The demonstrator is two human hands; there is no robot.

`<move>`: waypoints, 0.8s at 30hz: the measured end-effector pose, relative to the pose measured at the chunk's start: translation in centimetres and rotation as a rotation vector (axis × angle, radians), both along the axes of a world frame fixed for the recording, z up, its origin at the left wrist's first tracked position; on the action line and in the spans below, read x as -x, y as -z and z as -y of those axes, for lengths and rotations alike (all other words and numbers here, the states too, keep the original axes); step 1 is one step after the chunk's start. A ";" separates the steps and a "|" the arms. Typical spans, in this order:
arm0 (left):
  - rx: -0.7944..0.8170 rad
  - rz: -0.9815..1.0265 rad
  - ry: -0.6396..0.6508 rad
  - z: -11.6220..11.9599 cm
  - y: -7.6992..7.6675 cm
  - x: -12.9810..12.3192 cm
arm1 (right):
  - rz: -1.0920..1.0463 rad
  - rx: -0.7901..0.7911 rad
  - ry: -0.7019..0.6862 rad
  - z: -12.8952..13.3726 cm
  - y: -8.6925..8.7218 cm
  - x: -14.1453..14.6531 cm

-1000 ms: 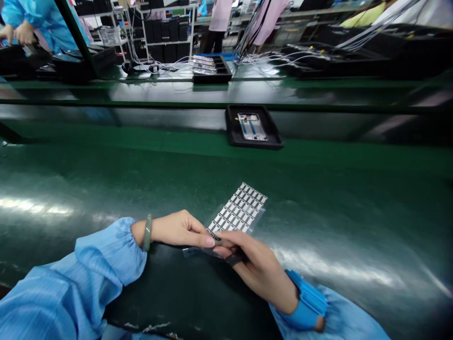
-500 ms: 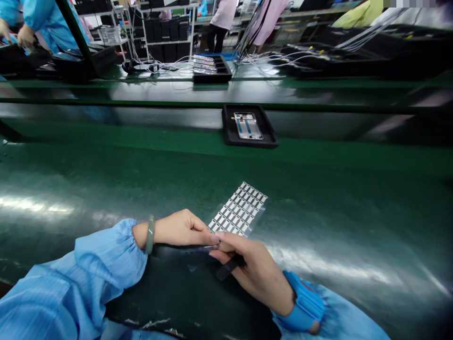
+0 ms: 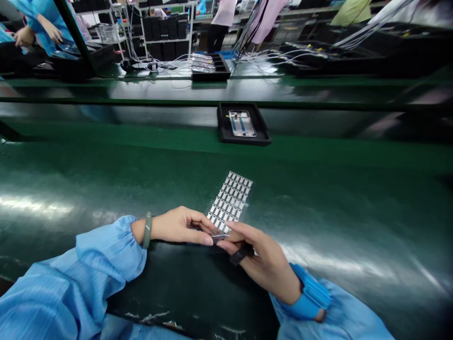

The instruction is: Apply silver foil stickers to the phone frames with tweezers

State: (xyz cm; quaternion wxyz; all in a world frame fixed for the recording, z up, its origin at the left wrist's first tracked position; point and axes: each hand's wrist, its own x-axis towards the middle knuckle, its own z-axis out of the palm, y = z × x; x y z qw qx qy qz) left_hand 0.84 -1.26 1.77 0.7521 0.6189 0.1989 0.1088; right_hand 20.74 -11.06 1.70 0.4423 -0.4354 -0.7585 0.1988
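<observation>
A sheet of small white stickers [image 3: 230, 198] in rows, on a clear backing, lies slanted on the green bench top. My left hand [image 3: 180, 226], with a green bangle at its wrist, is closed at the near end of this sheet, thumb and fingers pinched together. Opposite it, my right hand [image 3: 265, 255] is closed too, its thumb and forefinger meeting at the sheet's near edge. A short black strip [image 3: 241, 254] sticks out from the curled fingers of the right hand; its kind cannot be made out. Between the fingertips a small shiny edge [image 3: 220, 235] shows.
A black tray [image 3: 264, 137] holding a silver phone frame [image 3: 242, 124] stands further back on the bench. Behind it runs a raised ledge [image 3: 141, 89] with cables and another black tray [image 3: 221, 71]. Co-workers in blue and pink clothing are at the far benches.
The sticker sheet has turned more upright in view and shifted left. My right hand has risen slightly, and the black strip now sits closer against its fingers.
</observation>
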 end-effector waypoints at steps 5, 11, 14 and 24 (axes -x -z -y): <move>0.083 -0.026 -0.028 -0.3 0.1 -0.1 | 0.014 -0.006 -0.069 0.4 0.1 -0.1; 0.043 0.020 -0.045 -0.4 0.2 -0.1 | 0.022 0.034 -0.059 0.4 -0.4 -0.1; 0.079 0.066 -0.018 -0.2 0.4 0.1 | 0.007 -0.003 -0.008 0.2 -0.5 -0.2; 0.087 0.014 -0.063 0.3 0.1 -0.3 | 0.057 -0.033 -0.020 0.3 -0.4 -0.7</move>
